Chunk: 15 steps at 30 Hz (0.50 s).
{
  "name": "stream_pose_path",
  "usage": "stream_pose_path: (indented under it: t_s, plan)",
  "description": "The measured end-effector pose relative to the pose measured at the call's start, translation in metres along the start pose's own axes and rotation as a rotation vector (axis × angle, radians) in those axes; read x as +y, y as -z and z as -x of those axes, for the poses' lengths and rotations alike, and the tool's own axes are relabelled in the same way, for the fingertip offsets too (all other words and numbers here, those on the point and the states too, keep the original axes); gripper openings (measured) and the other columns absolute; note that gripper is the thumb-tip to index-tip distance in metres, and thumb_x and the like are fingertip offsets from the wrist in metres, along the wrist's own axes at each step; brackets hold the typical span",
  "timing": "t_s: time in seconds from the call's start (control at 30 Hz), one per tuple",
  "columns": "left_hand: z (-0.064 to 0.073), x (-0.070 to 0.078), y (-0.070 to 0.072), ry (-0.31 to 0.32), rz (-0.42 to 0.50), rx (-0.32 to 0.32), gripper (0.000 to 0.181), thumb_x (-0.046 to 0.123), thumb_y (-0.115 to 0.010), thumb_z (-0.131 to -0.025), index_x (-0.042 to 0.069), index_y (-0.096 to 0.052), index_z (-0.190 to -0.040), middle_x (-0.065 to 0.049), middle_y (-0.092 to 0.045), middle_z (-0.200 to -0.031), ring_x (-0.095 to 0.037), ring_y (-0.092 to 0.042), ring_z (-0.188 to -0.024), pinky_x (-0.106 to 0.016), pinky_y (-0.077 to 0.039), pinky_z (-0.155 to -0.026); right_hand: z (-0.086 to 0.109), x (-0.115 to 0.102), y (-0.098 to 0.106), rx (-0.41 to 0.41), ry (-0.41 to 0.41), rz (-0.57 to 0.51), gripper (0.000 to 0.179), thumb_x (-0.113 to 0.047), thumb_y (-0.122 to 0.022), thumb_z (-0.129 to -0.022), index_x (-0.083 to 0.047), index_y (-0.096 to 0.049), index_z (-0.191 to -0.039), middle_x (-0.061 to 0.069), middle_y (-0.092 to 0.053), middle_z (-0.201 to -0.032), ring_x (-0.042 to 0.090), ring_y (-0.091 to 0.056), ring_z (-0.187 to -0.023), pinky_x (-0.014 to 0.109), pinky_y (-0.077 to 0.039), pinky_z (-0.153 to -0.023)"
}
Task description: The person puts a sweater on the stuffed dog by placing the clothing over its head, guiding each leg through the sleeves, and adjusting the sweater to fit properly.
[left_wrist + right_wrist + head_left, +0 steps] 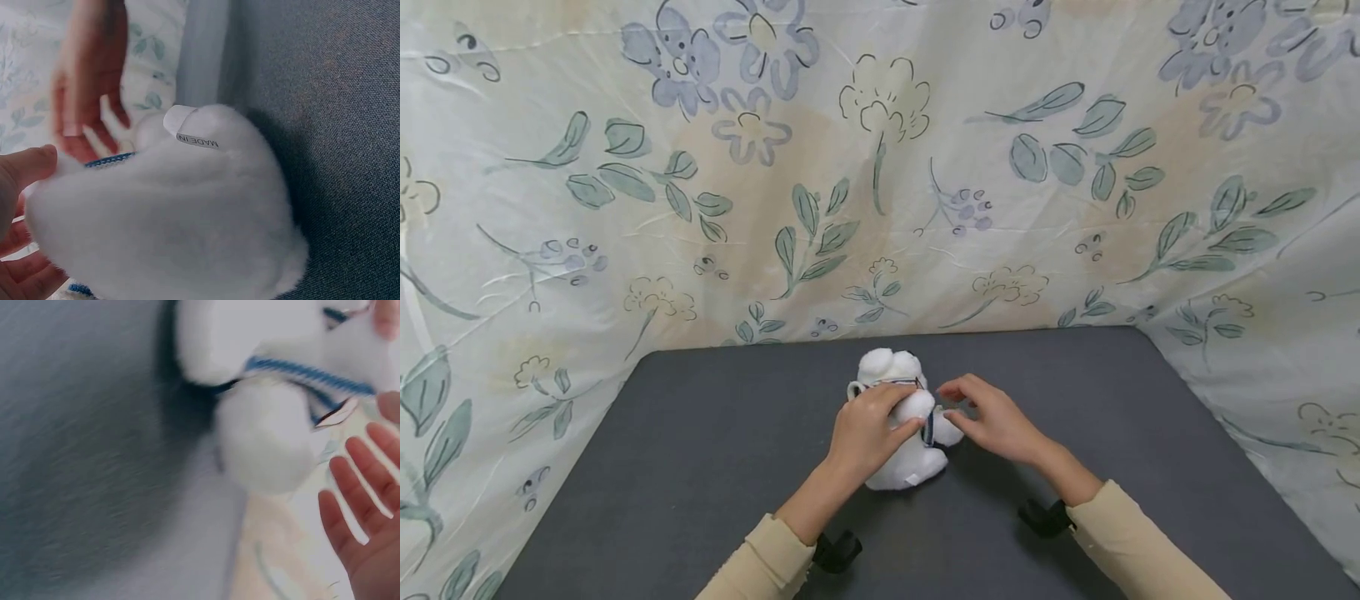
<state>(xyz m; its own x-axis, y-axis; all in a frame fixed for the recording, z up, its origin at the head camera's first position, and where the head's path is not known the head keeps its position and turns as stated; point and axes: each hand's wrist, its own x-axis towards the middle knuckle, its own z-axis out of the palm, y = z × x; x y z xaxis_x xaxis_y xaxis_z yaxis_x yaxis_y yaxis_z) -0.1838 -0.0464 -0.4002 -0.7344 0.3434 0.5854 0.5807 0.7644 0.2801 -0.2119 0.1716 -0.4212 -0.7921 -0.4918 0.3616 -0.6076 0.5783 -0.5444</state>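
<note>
A white plush toy [904, 468] sits on the dark grey tabletop, its back towards me. Blue-edged knitted trim [312, 374] runs around it, and a white label marked "MADE IN" [197, 139] sticks out of its fur. My left hand [867, 429] grips an upper part of the toy between thumb and fingers. To the toy's right, my right hand [1000, 423] hovers close by with its fingers spread and loosely bent. In the right wrist view its palm shows bare, near a round white limb [265, 440]. The toy's front is hidden.
The dark grey tabletop [722, 450] reaches back to a floral cloth [820, 242] hanging behind it and along both sides. Black wrist bands [838, 552] are worn below the beige sleeves [760, 560].
</note>
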Motion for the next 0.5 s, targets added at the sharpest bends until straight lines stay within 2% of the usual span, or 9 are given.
stream_pose_path:
  t_s: [0.07,0.23,0.4,0.5]
  plan:
    - [0.0,0.0,0.0,-0.004,0.005,0.002,0.041,0.034,-0.077,-0.073,0.017,-0.067,-0.109,0.0,-0.068,-0.103,-0.013,-0.065,-0.088,-0.029,-0.053,-0.065,-0.004,-0.008,0.004,-0.015,0.033,-0.054,0.035,-0.019,-0.064,-0.087,-0.011,-0.056,-0.12,0.002,-0.057,-0.112,0.02,-0.058,-0.097,0.041,-0.049,-0.078]
    - [0.002,0.001,0.001,-0.011,0.007,-0.004,0.042,0.031,-0.077,-0.074,0.015,-0.067,-0.11,-0.001,-0.067,-0.105,-0.014,-0.066,-0.087,-0.029,-0.053,-0.066,-0.013,-0.02,0.006,-0.085,0.079,-0.132,0.043,-0.02,-0.063,-0.088,-0.014,-0.05,-0.129,-0.001,-0.054,-0.12,0.014,-0.056,-0.1,0.04,-0.049,-0.08]
    - [0.005,0.002,0.006,-0.024,-0.006,-0.011,0.038,0.027,-0.077,-0.074,0.014,-0.067,-0.108,-0.001,-0.067,-0.104,-0.013,-0.066,-0.086,-0.028,-0.053,-0.065,-0.015,-0.023,0.002,-0.126,0.091,-0.124,0.042,-0.017,-0.063,-0.088,-0.017,-0.051,-0.129,-0.003,-0.055,-0.116,0.008,-0.054,-0.095,0.032,-0.05,-0.081]
    - [0.007,0.002,0.012,-0.032,-0.017,0.019,0.034,0.025,-0.078,-0.073,0.015,-0.068,-0.104,0.001,-0.067,-0.101,-0.012,-0.065,-0.084,-0.027,-0.053,-0.064,-0.014,-0.024,0.002,-0.129,0.082,-0.117,0.04,-0.016,-0.064,-0.087,-0.016,-0.054,-0.125,-0.003,-0.056,-0.114,0.007,-0.055,-0.092,0.029,-0.05,-0.08]
